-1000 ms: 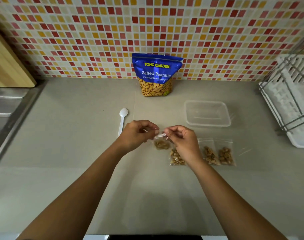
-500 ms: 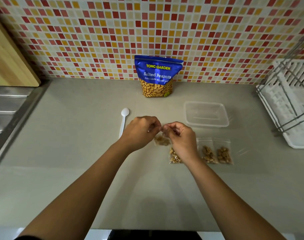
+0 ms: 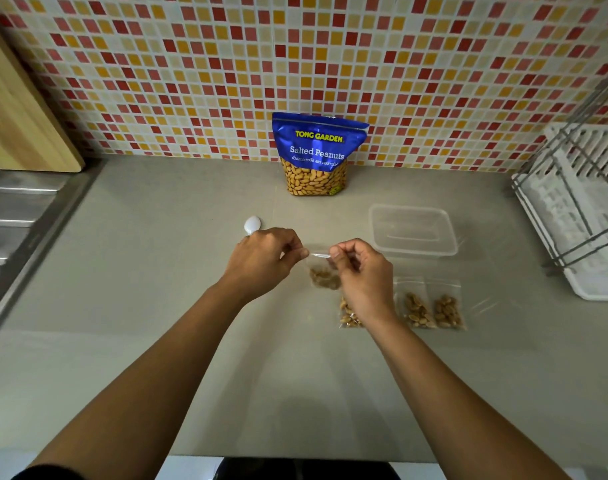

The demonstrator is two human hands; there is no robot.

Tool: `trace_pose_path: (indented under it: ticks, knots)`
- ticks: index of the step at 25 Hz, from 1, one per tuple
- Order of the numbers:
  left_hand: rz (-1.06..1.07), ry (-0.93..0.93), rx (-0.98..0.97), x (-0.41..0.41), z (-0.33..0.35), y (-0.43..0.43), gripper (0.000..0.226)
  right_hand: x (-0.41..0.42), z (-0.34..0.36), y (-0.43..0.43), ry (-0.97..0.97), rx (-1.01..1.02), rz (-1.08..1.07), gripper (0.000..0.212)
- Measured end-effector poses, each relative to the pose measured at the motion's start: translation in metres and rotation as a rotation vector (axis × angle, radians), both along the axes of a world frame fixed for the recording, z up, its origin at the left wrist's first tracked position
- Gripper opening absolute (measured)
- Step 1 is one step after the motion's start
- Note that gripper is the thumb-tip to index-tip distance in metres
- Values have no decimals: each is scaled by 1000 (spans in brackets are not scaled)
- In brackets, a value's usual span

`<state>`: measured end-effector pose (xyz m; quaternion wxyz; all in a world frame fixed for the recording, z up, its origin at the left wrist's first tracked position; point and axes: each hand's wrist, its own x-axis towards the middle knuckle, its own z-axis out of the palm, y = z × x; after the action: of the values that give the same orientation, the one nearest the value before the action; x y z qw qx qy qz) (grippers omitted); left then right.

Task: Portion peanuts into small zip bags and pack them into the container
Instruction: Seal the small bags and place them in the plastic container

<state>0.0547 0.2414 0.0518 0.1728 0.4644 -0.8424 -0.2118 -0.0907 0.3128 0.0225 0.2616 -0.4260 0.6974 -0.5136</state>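
Hands met over the counter (image 3: pixel 157 289), near its middle. The left hand (image 3: pixel 261 261) pinched the left end of a small bag's (image 3: pixel 325 277) top edge between thumb and forefinger, its other fingers curled. The right hand (image 3: pixel 364 275) pinched the right end in the same way. The bag hung between them with a clump of peanuts in its bottom; whether it touched the counter could not be told.

From that bag, the pouch (image 3: pixel 316 154) stood upright at 12 o'clock against the tiled wall (image 3: pixel 191 81). The clear container (image 3: pixel 413 233) lay at 2 o'clock, near the right hand but apart from it. The spoon (image 3: pixel 252 224) showed only its bowl at 10 o'clock, just past the left knuckles. A filled bag (image 3: pixel 349 315) lay flat at 5 o'clock, partly under the right wrist. Two more bags (image 3: pixel 416 308) lay side by side at 4 o'clock. A rack (image 3: pixel 579 209) sat at 3 o'clock, with a board (image 3: pixel 22 126) and sink (image 3: pixel 11 209) off toward 9 and 10.
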Motion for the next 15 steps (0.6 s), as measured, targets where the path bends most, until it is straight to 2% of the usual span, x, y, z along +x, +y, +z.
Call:
trace_pose_path:
  ticks: [2, 6, 8, 9, 10, 12, 14, 15]
  knots:
    - [59, 86, 116, 9, -10, -2, 18, 3, -8, -3, -80, 43, 16, 16]
    - [114, 573, 762, 32, -44, 11, 22, 15, -23, -13, -413, 154, 68, 14]
    - [143, 686, 912, 40, -63, 26, 16, 25, -31, -19, -601, 206, 82, 12]
    - [210, 720, 924, 43, -70, 32, 14, 30, -36, -23, -622, 234, 95, 9]
    - [297, 737, 913, 46, -75, 35, 13, 33, -43, -26, -578, 261, 112, 6]
    - [471, 651, 815, 53, -88, 37, 16, 39, -59, -34, -262, 315, 145, 6]
    - [566, 405, 621, 58, -97, 37, 24, 43, -67, -38, 100, 363, 178, 12]
    - [560, 272, 527, 58, -99, 38, 29, 44, -68, -39, 212, 384, 194, 14]
